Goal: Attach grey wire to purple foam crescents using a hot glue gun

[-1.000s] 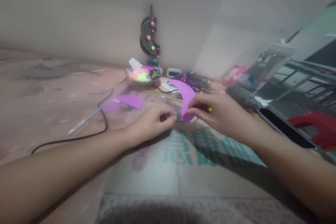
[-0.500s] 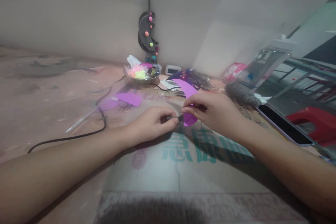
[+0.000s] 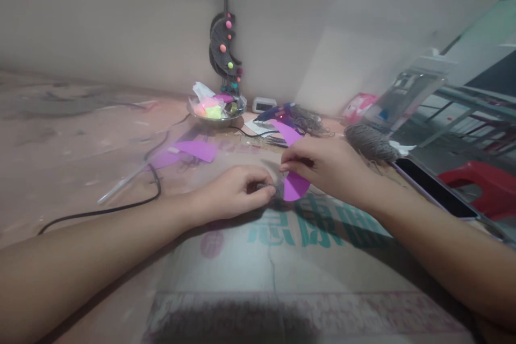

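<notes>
Thumb and fingertips of my left hand are pinched on a small dark grey piece, possibly yarn; its full shape is hidden by the fingers. My right hand is closed on a curved purple piece of paper, whose ends show above and below the fingers. The two hands are close together over a board with green printed characters. The lower end of the purple paper is beside the grey piece; I cannot tell whether they touch.
At the back stand a bowl of colourful bits, a grey crescent ornament with pompoms and a blue glue gun. A grey yarn ball and a phone lie right. More purple paper and a black cable lie left.
My right hand has moved slightly up, and the lower part of the purple paper has swung a little right. The left hand keeps its pinch. The whole view has shifted slightly.
</notes>
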Available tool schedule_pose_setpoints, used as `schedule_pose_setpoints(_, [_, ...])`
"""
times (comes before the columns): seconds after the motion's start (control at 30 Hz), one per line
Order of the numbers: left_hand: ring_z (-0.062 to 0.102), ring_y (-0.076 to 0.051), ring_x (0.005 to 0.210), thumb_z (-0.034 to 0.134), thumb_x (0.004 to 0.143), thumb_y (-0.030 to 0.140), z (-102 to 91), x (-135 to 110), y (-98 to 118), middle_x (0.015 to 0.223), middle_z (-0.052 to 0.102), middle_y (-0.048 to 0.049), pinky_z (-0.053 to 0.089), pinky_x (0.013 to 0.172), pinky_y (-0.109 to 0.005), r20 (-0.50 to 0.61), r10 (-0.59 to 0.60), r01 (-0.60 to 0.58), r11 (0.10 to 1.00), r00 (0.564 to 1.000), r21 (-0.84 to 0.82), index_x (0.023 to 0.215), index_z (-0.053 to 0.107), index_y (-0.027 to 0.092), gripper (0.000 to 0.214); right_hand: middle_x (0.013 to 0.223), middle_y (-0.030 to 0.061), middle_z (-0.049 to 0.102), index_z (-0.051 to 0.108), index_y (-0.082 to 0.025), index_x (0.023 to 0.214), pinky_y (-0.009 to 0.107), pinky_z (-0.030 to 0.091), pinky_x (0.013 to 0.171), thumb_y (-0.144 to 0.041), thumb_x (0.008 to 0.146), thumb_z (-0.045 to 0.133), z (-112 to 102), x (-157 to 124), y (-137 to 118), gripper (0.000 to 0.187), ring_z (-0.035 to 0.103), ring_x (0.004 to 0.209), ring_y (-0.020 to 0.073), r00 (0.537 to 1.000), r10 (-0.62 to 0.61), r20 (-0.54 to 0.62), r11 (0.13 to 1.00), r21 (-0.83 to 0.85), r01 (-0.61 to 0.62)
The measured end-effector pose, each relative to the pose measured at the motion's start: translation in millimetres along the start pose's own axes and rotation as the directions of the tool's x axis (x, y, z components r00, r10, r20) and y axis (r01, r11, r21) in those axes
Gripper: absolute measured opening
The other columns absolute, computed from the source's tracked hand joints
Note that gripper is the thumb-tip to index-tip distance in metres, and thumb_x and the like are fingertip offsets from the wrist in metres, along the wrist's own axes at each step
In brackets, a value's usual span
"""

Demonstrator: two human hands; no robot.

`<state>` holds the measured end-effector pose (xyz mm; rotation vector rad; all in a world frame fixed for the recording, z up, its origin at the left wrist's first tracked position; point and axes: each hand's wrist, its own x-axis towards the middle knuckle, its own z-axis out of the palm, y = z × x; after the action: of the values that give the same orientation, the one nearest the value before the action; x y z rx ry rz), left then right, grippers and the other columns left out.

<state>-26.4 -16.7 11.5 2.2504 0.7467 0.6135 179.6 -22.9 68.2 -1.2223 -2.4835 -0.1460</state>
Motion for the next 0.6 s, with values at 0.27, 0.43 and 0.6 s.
schedule_pose_setpoints(0.27, [0.048, -0.011, 0.063, 0.046, 0.087, 0.027, 0.6, -2, 4, 0.066, 0.052, 0.0023, 0.037, 0.062, -0.023, 0.059, 0.032, -0.029, 0.999, 0.998, -0.041, 0.071, 0.056, 0.017, 0.022, 0.067, -0.0020, 0.067, 0.070, -0.025, 0.075, 0.026, 0.033, 0.057, -0.032, 0.086, 0.062, -2, 0, 2, 0.016, 0.058, 0.062, 0.0132, 1.000, 0.009, 0.000, 0.999, 0.030, -0.009])
schedule_pose_setpoints(0.43, [0.050, -0.012, 0.066, 0.049, 0.086, 0.023, -0.1, -3, 11, 0.070, 0.056, 0.0012, 0.039, 0.064, -0.023, 0.128, 0.083, -0.074, 0.994, 0.988, -0.077, 0.073, 0.058, 0.017, 0.018, 0.068, -0.0022, 0.068, 0.070, -0.024, 0.074, 0.026, 0.033, 0.057, -0.036, 0.083, 0.065, -7, 0, 10, 0.015, 0.056, 0.061, 0.0124, 0.999, -0.032, 0.013, 0.998, 0.050, 0.031])
schedule_pose_setpoints(0.6, [0.050, -0.012, 0.068, 0.049, 0.089, 0.026, -2.6, -6, 19, 0.073, 0.057, -0.0006, 0.038, 0.063, -0.023, 0.227, 0.117, -0.094, 0.990, 0.967, -0.110, 0.076, 0.060, 0.017, 0.019, 0.061, -0.0022, 0.065, 0.070, -0.023, 0.072, 0.026, 0.034, 0.055, -0.039, 0.082, 0.066, -17, 3, 25, 0.020, 0.051, 0.056, 0.0113, 0.996, 0.014, 0.088, 0.985, 0.168, -0.029])
